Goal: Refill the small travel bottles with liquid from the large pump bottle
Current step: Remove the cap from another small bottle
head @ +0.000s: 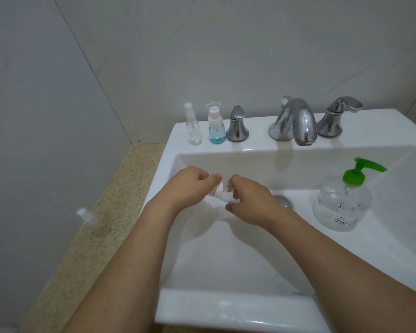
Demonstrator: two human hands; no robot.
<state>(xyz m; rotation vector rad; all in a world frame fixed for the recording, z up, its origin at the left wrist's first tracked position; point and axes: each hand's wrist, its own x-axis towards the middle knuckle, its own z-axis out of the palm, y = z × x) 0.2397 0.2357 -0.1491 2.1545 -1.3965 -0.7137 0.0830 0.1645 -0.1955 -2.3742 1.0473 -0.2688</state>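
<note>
Over the white ceramic sink (226, 306), the left hand (190, 186) and right hand (250, 200) each had their grip clamped on a small white-capped travel bottle (222, 194). The clear, green-pumped large bottle (344, 200) stood inside the basin at right; two small clear bottles, one empty (193, 127) and one holding blue liquid (216, 124), stood far left beside chrome taps (296, 121), under grey tiled walls.

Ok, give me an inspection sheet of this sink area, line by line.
Surface: white sink, speckled counter to its left.
Job's things: pump bottle with green pump stands in the basin; clear spray bottle and blue-liquid bottle stand on the back ledge; small white bottle is held over the basin.
Clutter: clear bottle on the counter.
Hands: left hand and right hand both grip the small white bottle.
Cables: nothing seen.
Surroundings: chrome faucet, grey tiled walls.
</note>
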